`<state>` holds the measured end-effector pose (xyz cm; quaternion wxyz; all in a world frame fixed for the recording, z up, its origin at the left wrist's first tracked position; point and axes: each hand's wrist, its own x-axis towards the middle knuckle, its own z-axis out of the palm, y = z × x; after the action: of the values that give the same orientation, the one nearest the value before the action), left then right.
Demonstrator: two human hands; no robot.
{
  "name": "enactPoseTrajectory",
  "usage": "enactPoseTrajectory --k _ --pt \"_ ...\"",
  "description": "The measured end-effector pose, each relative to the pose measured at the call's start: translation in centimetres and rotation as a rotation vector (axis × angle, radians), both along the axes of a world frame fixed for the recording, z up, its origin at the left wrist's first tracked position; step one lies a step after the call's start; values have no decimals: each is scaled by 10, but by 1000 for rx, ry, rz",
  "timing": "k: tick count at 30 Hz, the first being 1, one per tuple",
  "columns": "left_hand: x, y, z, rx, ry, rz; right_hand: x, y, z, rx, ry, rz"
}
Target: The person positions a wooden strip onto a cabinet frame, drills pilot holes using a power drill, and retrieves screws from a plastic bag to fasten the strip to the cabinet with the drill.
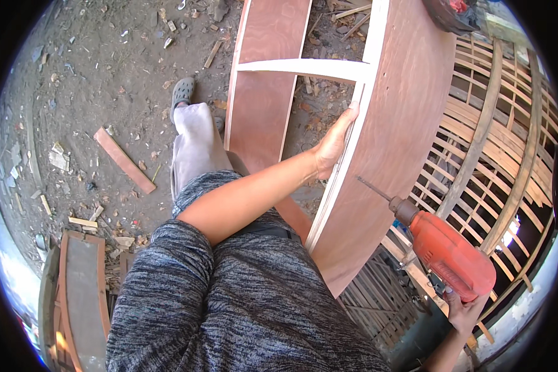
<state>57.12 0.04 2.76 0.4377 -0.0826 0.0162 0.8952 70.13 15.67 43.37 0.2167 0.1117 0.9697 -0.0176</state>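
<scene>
Here, drill (449,254) in right hand (465,310), left hand (335,147) on wooden frame (403,124).

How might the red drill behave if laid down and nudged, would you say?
The red drill, in the right hand, is probably heaviest toward its bulky rear. Being rounded there, it may rock when nudged. The long, slim bit looks the likeliest part to snap.

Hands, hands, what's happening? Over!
Left hand on wooden frame. Right hand holding red power drill. Drill bit over plywood panel, contact unclear. Black plastic bag near far end.
</scene>
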Motion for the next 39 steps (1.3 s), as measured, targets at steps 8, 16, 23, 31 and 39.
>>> enactPoseTrajectory --k 8,16,23,31,39 --pt "0 2 -4 58 -26 -36 -7 -6 -3 26 1 44" --pt "-1 0 -1 104 -71 -31 -3 5 -5 -15 18 43" --pt "-12 -1 -20 7 34 -54 -7 -2 -3 -34 13 -154" --pt "-36 6 -3 35 -35 104 -7 -10 -8 -12 19 97" --pt "-39 11 -11 74 -52 86 -2 -12 -6 -29 74 -375"
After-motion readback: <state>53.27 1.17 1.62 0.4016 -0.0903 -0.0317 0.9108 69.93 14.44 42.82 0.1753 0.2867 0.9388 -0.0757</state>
